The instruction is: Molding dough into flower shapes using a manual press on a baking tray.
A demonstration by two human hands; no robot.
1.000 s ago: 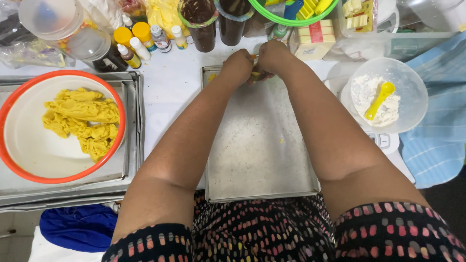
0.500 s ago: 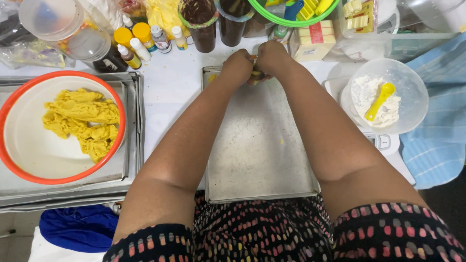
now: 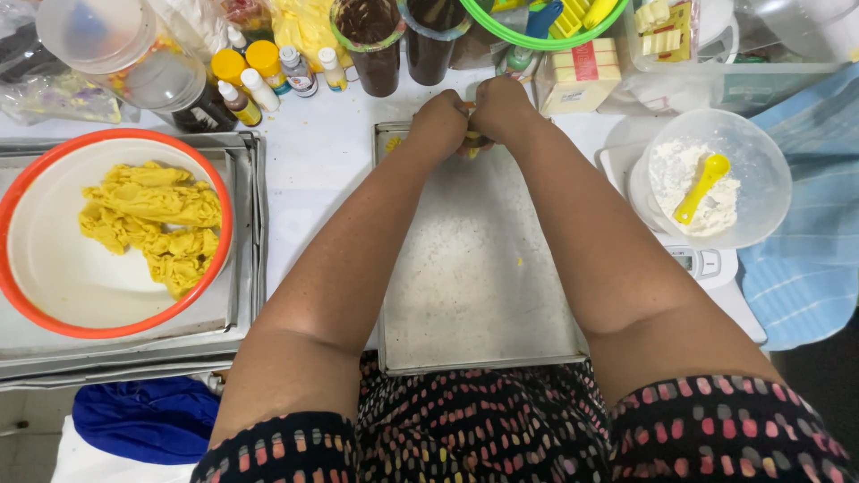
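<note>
The left hand [image 3: 438, 123] and right hand [image 3: 501, 109] pinch 1 small yellow dough piece [image 3: 472, 139] together; it looks soft, sticky, best held lightly by its edges.

White tabletop [image 3: 318, 165] carries a rectangular floured metal baking tray [image 3: 479, 286]. Left of tray: stacked metal trays [image 3: 246, 224]. Right of tray: white kitchen scale [image 3: 707, 264], blue striped cloth [image 3: 805, 259]. Beyond tray: small colouring bottles [image 3: 259, 80], two dark cups [image 3: 403, 45].

One head camera looks steeply down, close over the baking tray [image 3: 474, 295], probably slightly forward-tilted.
</note>
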